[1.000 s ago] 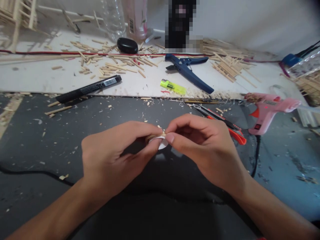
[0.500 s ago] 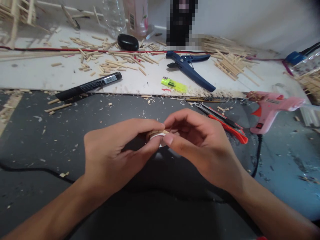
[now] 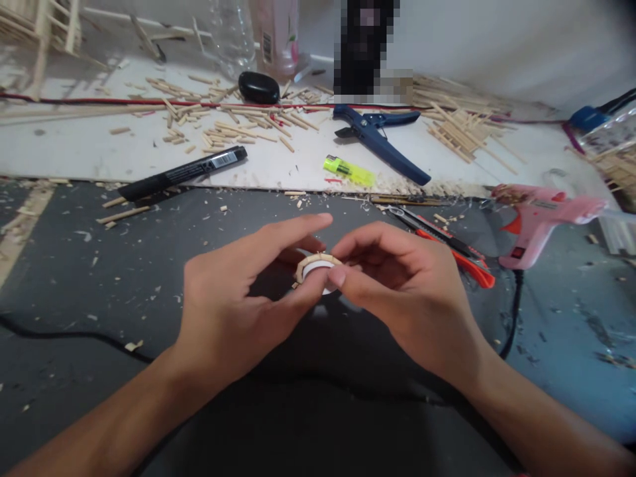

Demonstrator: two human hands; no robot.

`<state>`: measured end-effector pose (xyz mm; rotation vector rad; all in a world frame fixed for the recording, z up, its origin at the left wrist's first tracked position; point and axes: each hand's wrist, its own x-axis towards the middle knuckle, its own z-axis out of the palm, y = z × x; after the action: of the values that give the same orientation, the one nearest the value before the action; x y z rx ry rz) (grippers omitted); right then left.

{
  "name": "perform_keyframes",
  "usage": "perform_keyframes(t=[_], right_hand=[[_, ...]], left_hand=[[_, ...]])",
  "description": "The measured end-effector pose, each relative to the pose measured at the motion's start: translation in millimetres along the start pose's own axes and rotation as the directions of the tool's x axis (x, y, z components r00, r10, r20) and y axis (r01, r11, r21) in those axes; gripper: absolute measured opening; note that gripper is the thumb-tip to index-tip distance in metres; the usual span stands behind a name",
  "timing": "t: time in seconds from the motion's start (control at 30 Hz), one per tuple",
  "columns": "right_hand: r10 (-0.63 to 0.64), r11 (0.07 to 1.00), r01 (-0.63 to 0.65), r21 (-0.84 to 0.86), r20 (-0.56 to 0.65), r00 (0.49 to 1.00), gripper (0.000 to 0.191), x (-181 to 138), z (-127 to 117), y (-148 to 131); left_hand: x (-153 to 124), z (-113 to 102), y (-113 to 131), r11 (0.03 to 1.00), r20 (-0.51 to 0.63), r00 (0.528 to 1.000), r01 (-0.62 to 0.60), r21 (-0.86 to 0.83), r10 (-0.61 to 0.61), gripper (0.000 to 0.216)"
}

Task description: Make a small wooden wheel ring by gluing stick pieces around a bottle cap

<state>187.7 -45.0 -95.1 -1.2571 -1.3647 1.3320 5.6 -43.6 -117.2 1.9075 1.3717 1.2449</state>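
Observation:
Between my hands is a small white ring edged with short pieces of wooden stick. My left hand has its thumb on the near side of the ring, with its index finger raised off the top and other fingers behind. My right hand pinches the ring's right side between thumb and fingertips. Part of the ring is hidden by both thumbs. Beyond my right hand lie a red-and-black utility knife and another red-handled tool.
A pink glue gun stands at the right, its black cord running toward me. On the white board lie a black marker, a yellow-green lighter, blue cutters and several cut sticks. Bottles stand behind.
My left index finger has lifted off the top of the ring, so more of its wooden edge shows. The view has shifted slightly.

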Motion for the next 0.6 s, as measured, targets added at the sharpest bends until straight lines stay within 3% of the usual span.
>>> perform_keyframes(t=[0.13, 0.2, 0.4, 0.6], right_hand=[[-0.022, 1.000, 0.022, 0.000, -0.054, 0.998, 0.012, -0.8, 0.6, -0.4], [-0.024, 1.000, 0.024, 0.001, -0.065, 0.998, 0.010, -0.2, 1.4, 0.9], [-0.077, 0.997, 0.075, -0.033, -0.049, 0.996, 0.006, 0.0, 2.9, 3.5], [-0.082, 0.994, 0.080, -0.069, -0.030, 0.996, 0.004, -1.1, 1.1, 1.6]], left_hand=[[2.3, 0.5, -3.5, 0.932, 0.097, 0.971, 0.239, -0.274, -0.220, 0.042], [4.2, 0.4, -3.2, 0.901, 0.099, 0.959, 0.283, -0.329, -0.265, 0.034], [3.2, -2.2, 0.3, 0.955, -0.050, 0.971, 0.219, -0.200, -0.233, 0.026], [-1.7, -3.2, 1.9, 0.974, -0.070, 0.975, 0.205, -0.098, -0.212, 0.025]])
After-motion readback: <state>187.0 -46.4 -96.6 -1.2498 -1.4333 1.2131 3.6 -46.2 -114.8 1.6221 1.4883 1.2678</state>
